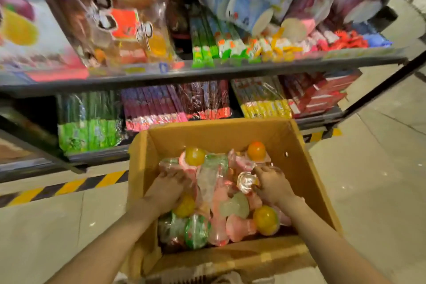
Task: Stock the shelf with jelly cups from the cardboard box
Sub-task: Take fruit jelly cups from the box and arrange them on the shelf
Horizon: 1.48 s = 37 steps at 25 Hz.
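Both hands are reaching into the cardboard box [306,168], which is sitting on the floor in front of the shelf [207,71]. The jelly cups [219,191], clear domes with pink or green wraps and yellow, orange or pale fillings, are lying heaped inside. The left hand [167,188] is curling its fingers over cups near the box's left wall; the right hand [272,183] is clamping a clear cup [245,182] toward the right wall.

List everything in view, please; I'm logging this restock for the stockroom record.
cardboard box: one, brown, open, on the floor before the shelves
jelly cups: many, orange, yellow, pale green domes in pink and green wrap, inside the box
shelves: two tiers, dark metal, holding colourful snack packs
hazard tape: yellow-black stripe, on the floor
left hand: in the box, on the cups
right hand: in the box, gripping a clear cup
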Motion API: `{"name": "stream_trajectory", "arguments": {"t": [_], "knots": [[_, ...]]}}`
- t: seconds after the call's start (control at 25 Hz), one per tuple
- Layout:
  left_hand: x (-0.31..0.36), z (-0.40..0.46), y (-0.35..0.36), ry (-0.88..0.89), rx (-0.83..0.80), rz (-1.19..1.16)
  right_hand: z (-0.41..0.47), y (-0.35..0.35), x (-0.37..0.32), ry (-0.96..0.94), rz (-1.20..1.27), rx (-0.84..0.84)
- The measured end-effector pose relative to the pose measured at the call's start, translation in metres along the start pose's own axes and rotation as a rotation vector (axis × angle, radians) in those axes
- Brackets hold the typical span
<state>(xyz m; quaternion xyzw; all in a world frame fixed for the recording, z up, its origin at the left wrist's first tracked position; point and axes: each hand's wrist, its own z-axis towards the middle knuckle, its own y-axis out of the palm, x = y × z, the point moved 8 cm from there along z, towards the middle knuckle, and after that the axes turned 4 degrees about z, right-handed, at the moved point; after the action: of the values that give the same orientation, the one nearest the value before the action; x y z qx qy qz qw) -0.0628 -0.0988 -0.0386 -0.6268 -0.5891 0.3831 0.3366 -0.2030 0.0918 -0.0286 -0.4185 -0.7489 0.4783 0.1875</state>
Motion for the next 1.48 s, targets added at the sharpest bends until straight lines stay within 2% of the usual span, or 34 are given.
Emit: {"name": "stream_trajectory", "arguments": {"t": [0.12, 0.28, 0.56, 0.72, 0.8, 0.88, 0.96, 1.04, 1.08, 1.16, 1.32, 1.48], "knots": [[0.011, 0.015, 0.050, -0.014, -0.063, -0.006, 0.017, 0.049, 0.011, 0.039, 0.089, -0.020], [0.024, 0.028, 0.077, -0.012, -0.032, -0.049, 0.033, 0.085, 0.024, 0.109, 0.118, -0.055], [0.037, 0.041, 0.120, -0.076, -0.152, 0.024, 0.066, 0.116, 0.041, 0.219, 0.201, -0.085], [0.046, 0.047, 0.133, -0.143, -0.160, 0.024, 0.080, 0.131, 0.047, 0.285, 0.328, -0.099], [0.047, 0.052, 0.136, -0.180, -0.142, 0.008, 0.085, 0.139, 0.051, 0.313, 0.351, -0.119], [0.047, 0.054, 0.128, -0.224, -0.032, -0.005, 0.090, 0.147, 0.051, 0.327, 0.339, -0.131], [0.047, 0.051, 0.123, -0.202, -0.050, 0.043, 0.091, 0.150, 0.051, 0.354, 0.309, -0.117], [0.048, 0.051, 0.120, -0.174, 0.035, 0.064, 0.092, 0.150, 0.052, 0.370, 0.255, -0.081], [0.047, 0.051, 0.121, -0.175, 0.023, 0.042, 0.093, 0.150, 0.053, 0.367, 0.247, -0.065], [0.049, 0.051, 0.126, -0.155, -0.119, 0.016, 0.095, 0.152, 0.057, 0.359, 0.290, -0.059], [0.038, 0.052, 0.114, -0.233, -0.007, -0.037, 0.094, 0.154, 0.064, 0.365, 0.373, -0.059], [0.022, 0.049, 0.076, -0.191, 0.021, -0.103, 0.090, 0.143, 0.065, 0.304, 0.276, -0.032]]}}
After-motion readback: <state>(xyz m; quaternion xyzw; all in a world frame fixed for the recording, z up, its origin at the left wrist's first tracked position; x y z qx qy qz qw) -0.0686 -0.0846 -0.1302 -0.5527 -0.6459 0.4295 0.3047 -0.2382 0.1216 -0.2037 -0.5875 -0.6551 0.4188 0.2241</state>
